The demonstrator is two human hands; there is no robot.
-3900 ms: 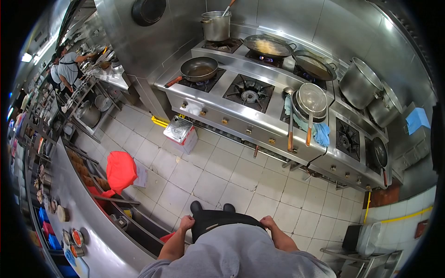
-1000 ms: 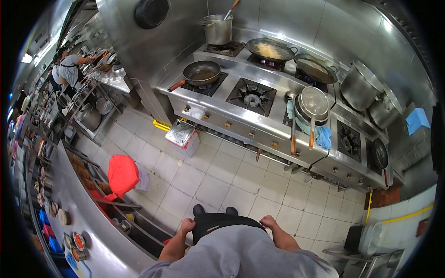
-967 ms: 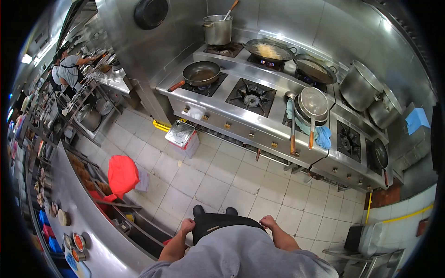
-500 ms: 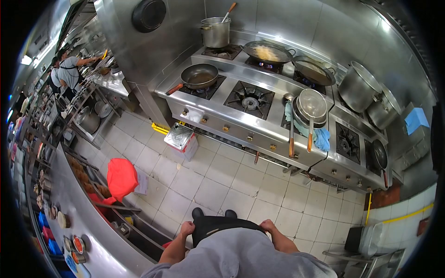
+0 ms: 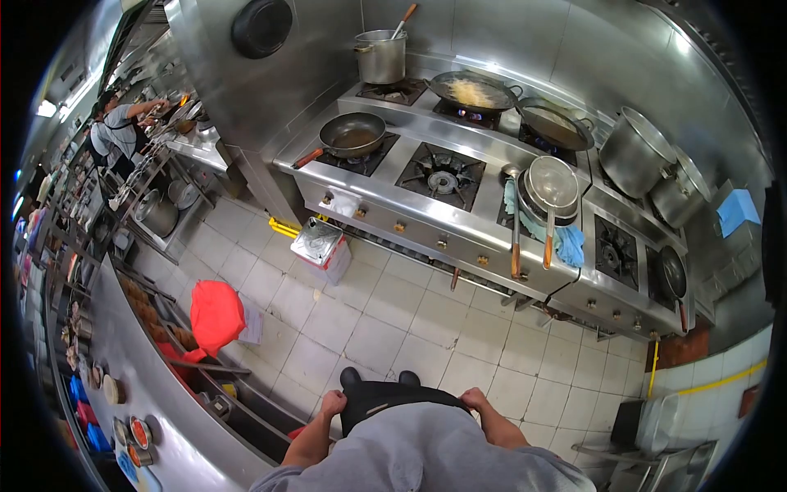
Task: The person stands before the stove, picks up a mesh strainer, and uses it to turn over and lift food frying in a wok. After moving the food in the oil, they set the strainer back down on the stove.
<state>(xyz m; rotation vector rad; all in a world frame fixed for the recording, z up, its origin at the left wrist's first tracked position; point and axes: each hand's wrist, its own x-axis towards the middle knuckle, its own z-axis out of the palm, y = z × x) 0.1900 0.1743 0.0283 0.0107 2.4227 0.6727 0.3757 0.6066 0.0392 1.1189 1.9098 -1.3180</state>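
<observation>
My left hand (image 5: pixel 333 403) is closed at one side edge of a black apron (image 5: pixel 393 400) at my waist. At the opposite edge my right hand (image 5: pixel 473 398) is closed on the cloth too. The apron spreads between the two hands, below my grey shirt (image 5: pixel 418 447). Dark shoes (image 5: pixel 351 376) show just beyond it on the tiled floor. Both hands are well away from the stove, and the fingertips are partly hidden.
Ahead runs a steel stove (image 5: pixel 443 238) with a frying pan (image 5: pixel 352 134), a wok of frying food (image 5: pixel 471 91), a strainer (image 5: pixel 553 182) and stockpots (image 5: pixel 637 153). A tin (image 5: pixel 320 246) stands on the floor. Left are a steel counter (image 5: pixel 176 410) and a red bag (image 5: pixel 216 318).
My hands and the apron stay where they were. At the far left, a co-worker has leaned and shifted slightly, with an arm reaching over the cooking area.
</observation>
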